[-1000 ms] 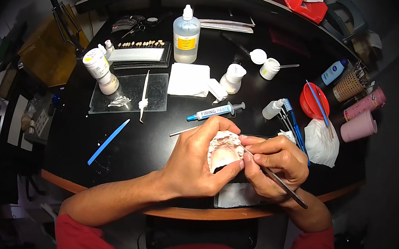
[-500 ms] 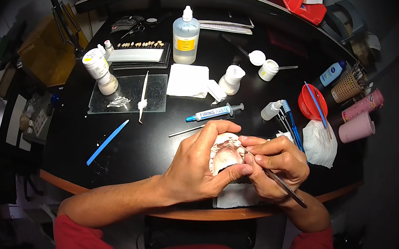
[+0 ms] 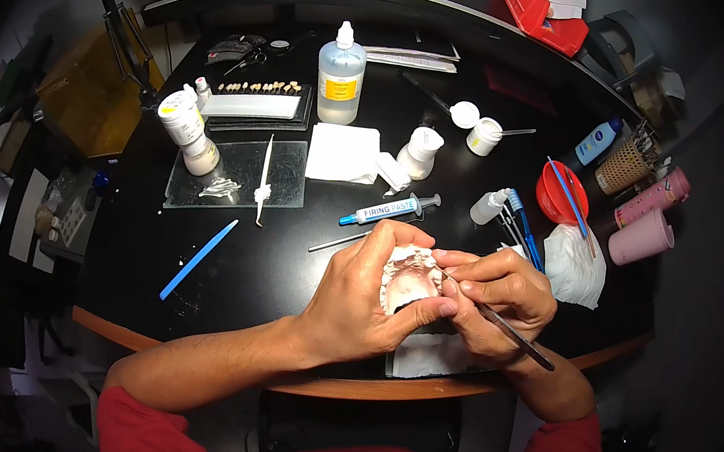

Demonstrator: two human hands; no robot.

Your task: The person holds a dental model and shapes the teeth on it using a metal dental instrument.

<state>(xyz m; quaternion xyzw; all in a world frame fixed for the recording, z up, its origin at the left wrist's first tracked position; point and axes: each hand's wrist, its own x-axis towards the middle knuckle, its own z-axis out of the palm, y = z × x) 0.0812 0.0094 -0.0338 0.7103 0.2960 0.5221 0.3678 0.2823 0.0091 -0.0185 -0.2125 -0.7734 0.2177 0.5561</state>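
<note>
A pale dental cast point(image 3: 411, 287) with a row of teeth is held by my left hand point(image 3: 363, 296), its fingers and thumb wrapped round the sides. My right hand point(image 3: 499, 304) pinches a thin dark metal instrument point(image 3: 515, 334), whose tip reaches the teeth on the right side of the cast. The fingers of my right hand rest close against the cast. Just above my hands lie a blue and white firing paste syringe point(image 3: 389, 209) and a thin metal rod point(image 3: 338, 242), partly hidden by my left hand.
On the left are a glass slab point(image 3: 238, 178) with white paste, a blue spatula point(image 3: 199, 259) and a tooth shade tray point(image 3: 255, 104). A clear bottle point(image 3: 339, 85) stands at the back. A red bowl point(image 3: 562, 192) and a pink cup point(image 3: 642, 237) are right.
The cast has tilted slightly in my left hand since the earliest frame. The whole view has shifted a little, while both hands keep their holds.
</note>
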